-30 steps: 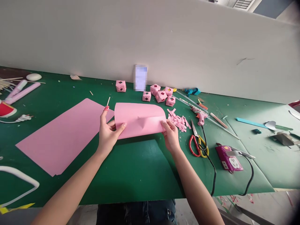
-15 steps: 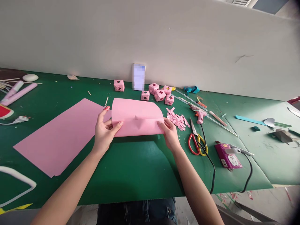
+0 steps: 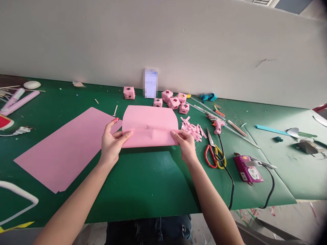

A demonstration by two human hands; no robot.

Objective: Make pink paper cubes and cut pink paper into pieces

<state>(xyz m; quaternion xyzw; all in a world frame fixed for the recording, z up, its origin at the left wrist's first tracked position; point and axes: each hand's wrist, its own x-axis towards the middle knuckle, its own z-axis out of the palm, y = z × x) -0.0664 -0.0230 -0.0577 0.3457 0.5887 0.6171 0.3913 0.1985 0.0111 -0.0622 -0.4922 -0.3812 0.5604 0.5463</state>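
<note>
A pink sheet of paper [image 3: 150,119] is held up in front of me, bowed, with a small crease or bulge near its middle. My left hand [image 3: 112,141] pinches its left edge between thumb and fingers. On the opposite edge, my right hand [image 3: 185,141] grips it the same way, thumb on top. The sheet is raised over the green table, its far edge curving upward. A larger pink sheet [image 3: 63,149] lies flat to the left, partly behind my left hand. Beyond my right hand is a pile of short pink paper strips [image 3: 192,129].
Several pink woven paper cubes [image 3: 174,103] and a phone [image 3: 150,83] stand near the wall. At right lie scissors [image 3: 216,156], a hot glue gun [image 3: 217,124] with its cord, and a purple power strip [image 3: 247,169]. A white tube [image 3: 22,192] curves at the left front.
The held sheet's right side has straightened, so its far edge now stands more evenly arched, and the bulge looks flatter. Both hands keep their grip.
</note>
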